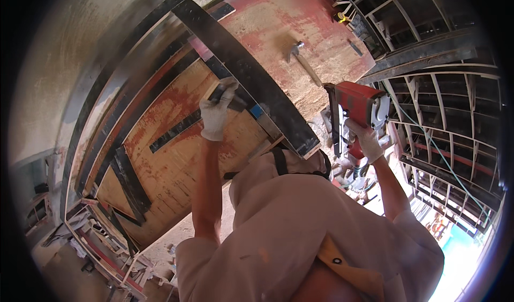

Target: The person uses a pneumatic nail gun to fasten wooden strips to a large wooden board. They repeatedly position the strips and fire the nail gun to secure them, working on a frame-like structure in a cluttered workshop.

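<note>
My right hand (pixel 367 140), in a white glove, is closed around the handle of a red nail gun (pixel 353 99). The tool is held up to the right of a long black board (pixel 243 66), apart from it. A hose seems to run down from its handle. My left hand (pixel 215 114), gloved too, grips a short dark piece of wood (pixel 234 97) beside that board, its fingers bent over the near end. Just right of this piece, a small blue patch (pixel 256 111) shows on the frame. The nail gun's tip touches nothing that I can see.
A claw hammer (pixel 304 61) lies on the sawdust-strewn, red-stained worktop (pixel 262 23). Farther right are a yellow tape measure (pixel 341 17) and tall racks of dark slatted frames (pixel 450 109). Loose black strips (pixel 131 184) lie on the plywood at left. A plastered wall (pixel 69 50) stands behind.
</note>
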The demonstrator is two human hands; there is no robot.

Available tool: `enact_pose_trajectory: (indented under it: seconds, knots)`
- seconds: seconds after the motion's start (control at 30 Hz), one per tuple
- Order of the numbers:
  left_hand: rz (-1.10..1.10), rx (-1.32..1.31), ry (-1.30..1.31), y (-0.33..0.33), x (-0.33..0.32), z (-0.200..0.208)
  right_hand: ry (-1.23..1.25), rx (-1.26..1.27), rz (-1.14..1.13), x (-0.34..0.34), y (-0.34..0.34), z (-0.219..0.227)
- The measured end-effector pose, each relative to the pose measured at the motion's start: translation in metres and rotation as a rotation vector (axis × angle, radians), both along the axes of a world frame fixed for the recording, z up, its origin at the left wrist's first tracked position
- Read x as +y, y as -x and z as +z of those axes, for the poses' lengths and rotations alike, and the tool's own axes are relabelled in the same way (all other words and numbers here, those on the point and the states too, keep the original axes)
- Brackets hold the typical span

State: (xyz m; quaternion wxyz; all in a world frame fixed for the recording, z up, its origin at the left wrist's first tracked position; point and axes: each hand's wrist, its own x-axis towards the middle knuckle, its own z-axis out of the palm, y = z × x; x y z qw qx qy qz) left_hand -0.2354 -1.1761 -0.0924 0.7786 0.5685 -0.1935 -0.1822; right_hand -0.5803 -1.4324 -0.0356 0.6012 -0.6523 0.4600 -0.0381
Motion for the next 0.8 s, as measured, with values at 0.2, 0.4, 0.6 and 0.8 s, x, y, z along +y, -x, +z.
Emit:
enact_pose_trajectory:
  seconds: [0.2, 0.4, 0.6, 0.8]
  knots:
    - [-0.133, 0.066, -0.083, -0.001, -0.018, -0.036, -0.047, -0.081, -0.021, 0.012, -0.040, 0.076]
    - [-0.166, -0.073, -0.108, 0.018, -0.034, -0.040, 0.059, -0.172, 0.063, 0.005, -0.047, 0.101]
    - [-0.233, -0.120, -0.359, 0.046, -0.049, -0.047, -0.493, -0.250, 0.109, -0.007, -0.075, 0.129]
    - [-0.309, 0.107, 0.009, 0.050, -0.050, -0.037, 0.002, -0.005, 0.212, 0.000, -0.082, 0.156]
